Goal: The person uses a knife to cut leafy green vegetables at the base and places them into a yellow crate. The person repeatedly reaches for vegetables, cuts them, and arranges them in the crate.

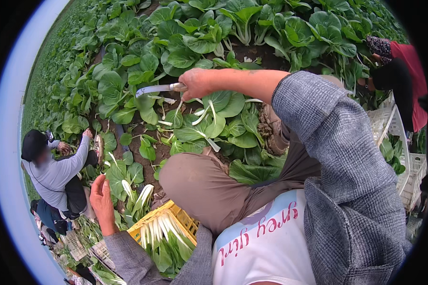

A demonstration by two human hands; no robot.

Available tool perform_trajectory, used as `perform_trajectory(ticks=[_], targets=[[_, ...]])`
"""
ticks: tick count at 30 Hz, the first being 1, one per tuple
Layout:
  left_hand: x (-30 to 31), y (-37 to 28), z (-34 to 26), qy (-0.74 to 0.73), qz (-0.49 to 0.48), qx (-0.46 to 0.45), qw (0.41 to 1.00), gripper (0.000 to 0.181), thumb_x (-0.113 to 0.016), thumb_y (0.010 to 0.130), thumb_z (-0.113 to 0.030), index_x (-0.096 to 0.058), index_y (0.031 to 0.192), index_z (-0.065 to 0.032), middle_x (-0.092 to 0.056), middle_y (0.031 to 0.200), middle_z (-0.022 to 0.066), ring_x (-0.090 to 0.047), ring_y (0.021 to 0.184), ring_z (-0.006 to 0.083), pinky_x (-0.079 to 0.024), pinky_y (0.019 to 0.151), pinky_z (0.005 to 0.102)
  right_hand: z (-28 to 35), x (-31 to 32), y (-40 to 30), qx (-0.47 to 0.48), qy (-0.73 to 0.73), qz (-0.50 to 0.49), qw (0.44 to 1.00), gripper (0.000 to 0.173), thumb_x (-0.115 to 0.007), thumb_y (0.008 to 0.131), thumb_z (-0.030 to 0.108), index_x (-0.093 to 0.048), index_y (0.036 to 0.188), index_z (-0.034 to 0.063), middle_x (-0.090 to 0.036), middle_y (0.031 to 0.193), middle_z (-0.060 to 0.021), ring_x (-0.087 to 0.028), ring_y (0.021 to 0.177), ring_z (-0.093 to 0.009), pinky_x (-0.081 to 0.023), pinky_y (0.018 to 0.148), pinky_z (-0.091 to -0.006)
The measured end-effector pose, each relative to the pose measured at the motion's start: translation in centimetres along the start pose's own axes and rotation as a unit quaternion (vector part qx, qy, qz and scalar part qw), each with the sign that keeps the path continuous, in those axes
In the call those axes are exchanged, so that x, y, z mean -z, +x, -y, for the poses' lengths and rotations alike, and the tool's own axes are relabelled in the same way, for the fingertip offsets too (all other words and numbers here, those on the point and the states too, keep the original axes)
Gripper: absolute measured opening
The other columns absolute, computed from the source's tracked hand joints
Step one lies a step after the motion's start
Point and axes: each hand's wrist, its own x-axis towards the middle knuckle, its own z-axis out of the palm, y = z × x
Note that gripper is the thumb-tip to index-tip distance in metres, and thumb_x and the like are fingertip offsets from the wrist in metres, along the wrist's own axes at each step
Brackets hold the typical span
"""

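Observation:
My right hand (196, 83) grips the pale handle of a curved harvesting knife (155, 88), its blade pointing left over the leafy plants. Below the knife, cut leaves with white stalks (214, 123) lie scattered on the soil. My left hand (102, 201) is raised at the lower left, and nothing shows in its fingers. Close beside it, a few pale-stalked bok choy plants (142, 199) lean near the rim of a yellow plastic crate (185, 218). Inside the crate, bok choy (166, 228) is packed with its white stalks toward my knee.
Uncut bok choy (185, 46) grows thickly ahead. At left crouches a person (53, 178); another person (406, 82) is at the right edge by white plastic crates (401, 149). My bent knee (189, 178) and muddy shoe (273, 131) stand among the leaves.

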Motion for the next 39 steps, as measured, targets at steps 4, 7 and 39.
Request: perform_trajectory(ticks=[4,7,39], targets=[[-4.7,3.7,-8.3,0.019,0.097,-0.168,0.981,0.030,-0.058,0.092,-0.017,-0.056,0.118,-0.0009,-0.059,0.112,0.0063,-0.057,0.103,0.0149,-0.044,0.089,0.0278,-2.6,12.4,-6.2,-0.043,-0.052,-0.094,0.993,0.036,-0.067,0.082,0.035,-0.062,0.094,0.0021,-0.062,0.068,-0.0088,-0.061,0.059,-0.020,-0.049,0.056,-0.0351],[-9.1,5.6,-13.2,0.013,0.165,-0.213,0.963,0.031,-0.060,0.091,-0.017,-0.057,0.119,-0.0021,-0.061,0.109,0.0049,-0.058,0.099,0.0129,-0.046,0.085,0.0263,-9.2,15.8,-14.9,-0.092,0.035,-0.262,0.960,0.035,-0.066,0.083,0.034,-0.058,0.093,0.0009,-0.058,0.067,-0.0067,-0.058,0.057,-0.015,-0.047,0.054,-0.0313],[-56.6,6.2,-10.1,0.411,0.444,-0.232,0.762,0.068,-0.048,0.086,-0.010,-0.017,0.145,-0.0036,-0.029,0.144,0.0220,-0.024,0.131,0.0452,-0.036,0.091,0.0633,-34.1,-14.1,-14.5,-0.347,0.180,-0.139,0.910,0.036,-0.063,0.081,0.029,-0.048,0.095,-0.0010,-0.061,0.080,-0.0255,-0.059,0.083,-0.045,-0.047,0.070,-0.0502]])
